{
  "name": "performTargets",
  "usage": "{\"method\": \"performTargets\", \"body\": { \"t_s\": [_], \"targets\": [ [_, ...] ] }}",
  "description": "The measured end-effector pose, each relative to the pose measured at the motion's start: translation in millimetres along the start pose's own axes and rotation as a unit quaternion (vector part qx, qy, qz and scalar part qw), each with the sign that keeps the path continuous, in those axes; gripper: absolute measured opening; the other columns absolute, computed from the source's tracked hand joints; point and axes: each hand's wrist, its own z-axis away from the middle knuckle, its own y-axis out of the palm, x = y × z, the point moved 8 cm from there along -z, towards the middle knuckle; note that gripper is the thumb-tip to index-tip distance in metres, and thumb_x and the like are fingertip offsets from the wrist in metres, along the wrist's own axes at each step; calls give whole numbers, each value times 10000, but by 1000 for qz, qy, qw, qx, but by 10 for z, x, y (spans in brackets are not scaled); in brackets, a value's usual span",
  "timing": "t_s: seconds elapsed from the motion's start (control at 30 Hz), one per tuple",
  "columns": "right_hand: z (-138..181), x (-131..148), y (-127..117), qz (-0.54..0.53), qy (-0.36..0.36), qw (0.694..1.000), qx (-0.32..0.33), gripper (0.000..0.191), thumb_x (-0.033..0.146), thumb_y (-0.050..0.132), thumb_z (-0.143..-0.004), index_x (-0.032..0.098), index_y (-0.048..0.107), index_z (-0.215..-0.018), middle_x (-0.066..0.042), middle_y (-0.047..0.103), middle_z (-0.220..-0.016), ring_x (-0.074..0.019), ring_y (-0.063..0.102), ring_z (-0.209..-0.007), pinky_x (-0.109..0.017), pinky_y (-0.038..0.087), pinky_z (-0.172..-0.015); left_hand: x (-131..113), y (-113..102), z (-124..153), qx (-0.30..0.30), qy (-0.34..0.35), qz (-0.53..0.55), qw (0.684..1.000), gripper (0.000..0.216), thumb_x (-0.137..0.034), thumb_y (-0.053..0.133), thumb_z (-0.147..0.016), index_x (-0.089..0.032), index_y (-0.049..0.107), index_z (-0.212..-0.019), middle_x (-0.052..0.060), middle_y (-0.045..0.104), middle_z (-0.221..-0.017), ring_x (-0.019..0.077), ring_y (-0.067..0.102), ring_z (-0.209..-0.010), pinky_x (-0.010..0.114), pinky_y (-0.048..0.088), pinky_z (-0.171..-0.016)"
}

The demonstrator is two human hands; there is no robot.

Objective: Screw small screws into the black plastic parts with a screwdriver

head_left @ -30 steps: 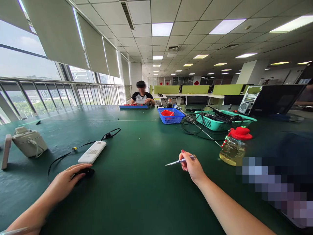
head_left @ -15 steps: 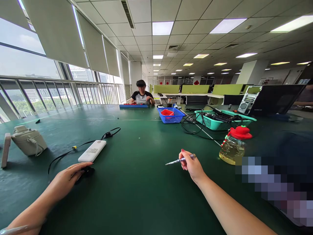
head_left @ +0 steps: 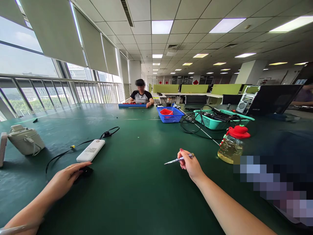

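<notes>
Apparently holding slim tool poised in right hand, right of centre, with fingers pinched round it | resting left hand over black object, lower left, hold unclear | likely calls next for steadying tip.

Daylight from windows left of the table mixes with lit ceiling panels above it. Pale sheen spreads over the table's left side; its near centre is darker. Wide-angle distortion stretches the outer edges; a pixelated patch obscures the table's right.
</notes>
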Motion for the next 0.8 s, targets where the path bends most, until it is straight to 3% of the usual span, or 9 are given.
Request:
{"method": "performTargets", "body": {
  "t_s": [0.3, 0.43, 0.57, 0.8],
  "targets": [
    [-7, -13, 2, 0, 5, 1000, 0, 483, 623, 588, -810, 197, 558, -584, 53, 411, -435, -78, 354, -369, -214, 324, -364, -71, -37, -11, 9, -16, -13, 1000, 548, -487, 387, -814, -237, 687, -1198, 47, 711, -1185, 242, 680, -1058, 294, 547, -884],
    [-5, -8, 5, -9, 6, 1000, 0, 484, 625, 606, -798, 195, 560, -581, 54, 411, -434, -72, 356, -370, -207, 323, -361, -53, -129, 8, -47, -43, -18, 998, 551, -504, 384, -831, -228, 660, -1221, 62, 698, -1200, 247, 673, -1049, 302, 542, -875],
    [-10, -6, 4, -6, -1, 1000, 2, 483, 617, 592, -815, 195, 560, -584, 50, 414, -437, -75, 359, -376, -210, 327, -362, -121, -220, 3, -90, -26, -13, 996, 506, -516, 382, -843, -229, 698, -1115, 64, 676, -1211, 246, 645, -1082, 300, 517, -914],
    [-1, 8, 13, -11, 4, 1000, -2, 486, 624, 611, -793, 192, 558, -575, 52, 410, -428, -71, 355, -372, -205, 316, -363, -113, -250, -2, -53, -104, -11, 993, 570, -504, 353, -824, -178, 673, -1165, 84, 721, -1054, 223, 686, -856, 280, 544, -731]
  ]
}}
